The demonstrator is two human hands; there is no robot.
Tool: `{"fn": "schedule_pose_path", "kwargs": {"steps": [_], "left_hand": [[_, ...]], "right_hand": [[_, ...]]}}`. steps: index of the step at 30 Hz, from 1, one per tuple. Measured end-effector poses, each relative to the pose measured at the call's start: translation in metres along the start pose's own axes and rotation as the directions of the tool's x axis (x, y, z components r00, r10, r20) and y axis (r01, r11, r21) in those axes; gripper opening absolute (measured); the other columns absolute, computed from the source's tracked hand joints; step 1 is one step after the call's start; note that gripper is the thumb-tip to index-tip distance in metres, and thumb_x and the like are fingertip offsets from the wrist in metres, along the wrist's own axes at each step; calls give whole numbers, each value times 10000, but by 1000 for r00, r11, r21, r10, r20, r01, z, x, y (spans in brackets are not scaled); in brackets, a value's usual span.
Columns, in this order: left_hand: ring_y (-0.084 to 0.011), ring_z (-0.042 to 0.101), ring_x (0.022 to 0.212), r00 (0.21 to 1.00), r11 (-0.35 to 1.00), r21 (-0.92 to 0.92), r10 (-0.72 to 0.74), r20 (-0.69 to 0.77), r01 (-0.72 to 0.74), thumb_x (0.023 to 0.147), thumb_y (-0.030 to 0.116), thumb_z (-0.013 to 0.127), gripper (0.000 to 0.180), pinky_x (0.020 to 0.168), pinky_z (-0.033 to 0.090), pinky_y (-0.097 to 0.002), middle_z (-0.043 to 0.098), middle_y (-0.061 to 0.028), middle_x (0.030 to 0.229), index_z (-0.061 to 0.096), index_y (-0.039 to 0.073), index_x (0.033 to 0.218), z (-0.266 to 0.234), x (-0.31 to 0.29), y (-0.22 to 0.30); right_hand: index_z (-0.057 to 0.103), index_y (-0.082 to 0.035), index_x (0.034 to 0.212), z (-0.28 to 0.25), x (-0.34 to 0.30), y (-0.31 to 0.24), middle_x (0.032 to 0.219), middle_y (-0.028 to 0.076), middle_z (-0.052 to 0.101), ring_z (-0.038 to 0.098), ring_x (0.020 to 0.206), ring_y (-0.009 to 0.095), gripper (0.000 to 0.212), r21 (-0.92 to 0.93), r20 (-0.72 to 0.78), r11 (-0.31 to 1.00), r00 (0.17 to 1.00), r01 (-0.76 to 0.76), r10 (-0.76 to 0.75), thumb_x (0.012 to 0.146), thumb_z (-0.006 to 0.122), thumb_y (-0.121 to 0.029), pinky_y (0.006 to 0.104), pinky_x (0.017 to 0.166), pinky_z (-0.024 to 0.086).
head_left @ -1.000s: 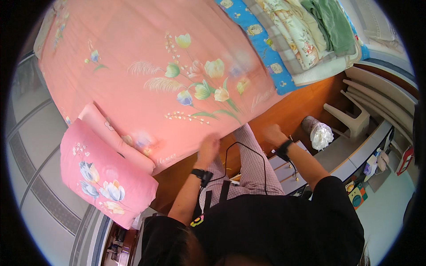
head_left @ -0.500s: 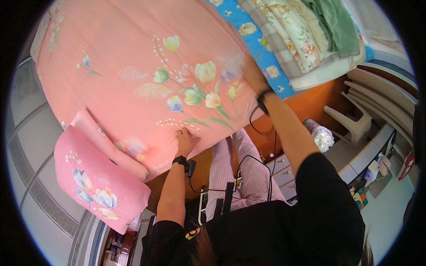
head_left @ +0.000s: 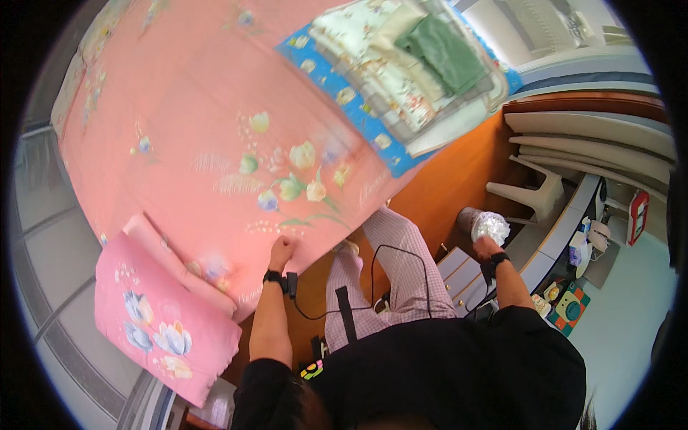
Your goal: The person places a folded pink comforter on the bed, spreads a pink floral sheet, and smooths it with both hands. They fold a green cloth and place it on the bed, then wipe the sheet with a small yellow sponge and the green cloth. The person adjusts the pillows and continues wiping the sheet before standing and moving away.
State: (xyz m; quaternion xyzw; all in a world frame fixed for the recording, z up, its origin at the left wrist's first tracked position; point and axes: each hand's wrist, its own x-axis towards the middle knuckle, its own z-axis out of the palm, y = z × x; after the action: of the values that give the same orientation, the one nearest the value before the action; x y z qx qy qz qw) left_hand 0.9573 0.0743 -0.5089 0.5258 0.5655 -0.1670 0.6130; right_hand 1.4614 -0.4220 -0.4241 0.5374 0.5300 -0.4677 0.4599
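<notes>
A pink bedsheet (head_left: 193, 136) with printed tulips covers the bed. My left hand (head_left: 282, 249) is over the sheet's near edge, its fingers curled in and nothing showing in them. I cannot tell whether it touches the cloth. Out to the right, away from the bed, my right hand (head_left: 488, 248) appears as a loose fist in front of a bin (head_left: 469, 217) lined with a white plastic bag (head_left: 493, 226). Nothing shows in that fist. At the near left corner of the bed lies a pink floral pillow (head_left: 154, 319), beside a narrower pink pillow (head_left: 175, 261).
Folded blankets (head_left: 401, 64), topped with a green cloth (head_left: 448, 54), rest on a blue printed mat (head_left: 344, 95) on the bed's right. A beige plastic stool (head_left: 534, 190) and a drawer cabinet (head_left: 459, 276) stand to the right. A black cable (head_left: 401, 249) crosses my legs.
My right hand has left the sheet beside the blue mat and swung right, over by the bin. My left hand's spread fingers have curled in. My view has shifted toward the right.
</notes>
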Motion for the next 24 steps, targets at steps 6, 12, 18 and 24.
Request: {"fn": "schedule_pose_path", "kwargs": {"steps": [6, 12, 18, 24], "left_hand": [[-180, 630, 883, 989, 879, -457, 150, -10, -138, 956, 306, 559, 297, 801, 534, -336, 636, -86, 955, 583, 17, 1022, 36, -3, 147], [-230, 573, 1130, 952, 628, -730, 286, -107, -271, 988, 445, 488, 578, 966, 465, -374, 577, -152, 1244, 466, -22, 1328, 108, 66, 318], [-237, 565, 1171, 994, 415, -904, 80, -78, -104, 967, 571, 434, 674, 985, 463, -359, 533, -114, 1358, 432, 55, 1400, 149, 156, 383], [-209, 614, 1096, 996, 364, -930, 83, -31, -59, 948, 491, 515, 584, 941, 497, -350, 603, -89, 1268, 499, 63, 1345, 156, 163, 381]], "right_hand": [[549, -1, 1049, -252, -34, 157, 1025, 205, 562, 537, 1001, 390, 166, 727, -638, 611, -22, 313, 770, 912, 531, -92, 444, 843, 447], [553, 15, 1188, -417, -14, 317, 1194, 252, 549, 532, 1111, 372, 355, 723, -614, 617, -122, 310, 780, 940, 546, -238, 444, 938, 426], [522, 108, 1221, -423, 43, 428, 1149, 311, 599, 584, 1099, 379, 760, 840, -525, 336, 480, 426, 703, 883, 563, -572, 421, 938, 444], [444, 61, 1363, -421, 90, 439, 1251, 199, 582, 569, 1125, 249, 796, 822, -403, -169, 766, 544, 501, 911, 529, -588, 344, 943, 449]]}}
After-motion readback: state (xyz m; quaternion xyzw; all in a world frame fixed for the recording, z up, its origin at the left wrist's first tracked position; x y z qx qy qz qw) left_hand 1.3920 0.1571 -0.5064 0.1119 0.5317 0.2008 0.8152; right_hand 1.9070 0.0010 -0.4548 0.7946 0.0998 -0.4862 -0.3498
